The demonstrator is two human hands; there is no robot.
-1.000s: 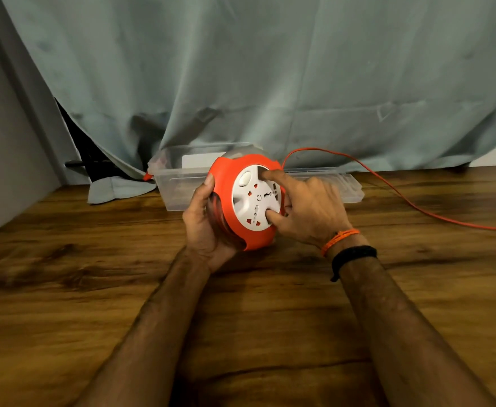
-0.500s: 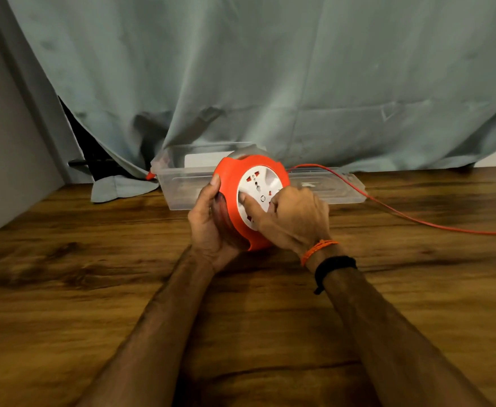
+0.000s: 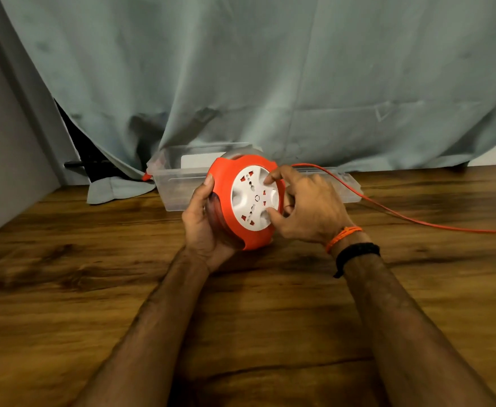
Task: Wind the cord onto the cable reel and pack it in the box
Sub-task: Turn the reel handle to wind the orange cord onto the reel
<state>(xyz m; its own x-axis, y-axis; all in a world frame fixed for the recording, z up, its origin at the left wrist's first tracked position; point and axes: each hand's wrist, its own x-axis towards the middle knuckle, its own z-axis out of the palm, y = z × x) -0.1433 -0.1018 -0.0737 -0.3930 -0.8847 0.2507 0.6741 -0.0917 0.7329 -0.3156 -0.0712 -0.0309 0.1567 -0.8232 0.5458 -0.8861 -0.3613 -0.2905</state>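
An orange cable reel (image 3: 229,198) with a white socket face (image 3: 252,198) stands tilted on its edge on the wooden table. My left hand (image 3: 202,221) grips the reel's left side and back. My right hand (image 3: 305,207) pinches the white face, forefinger at its top and thumb at its bottom. The orange cord (image 3: 387,207) leaves the reel's top right and trails across the table off the right edge. A clear plastic box (image 3: 170,183) sits open right behind the reel, with its clear lid (image 3: 343,183) lying to its right.
A grey-green curtain (image 3: 270,77) hangs along the table's back edge. A grey wall (image 3: 3,160) borders the left. The wooden table (image 3: 255,304) stretches toward me beneath my forearms. A small orange part (image 3: 145,176) shows at the box's left corner.
My right hand has turned the white face round, shifting from the lower left of the face to its right side. The cord's loop near the reel has dropped lower and lies closer to the table.
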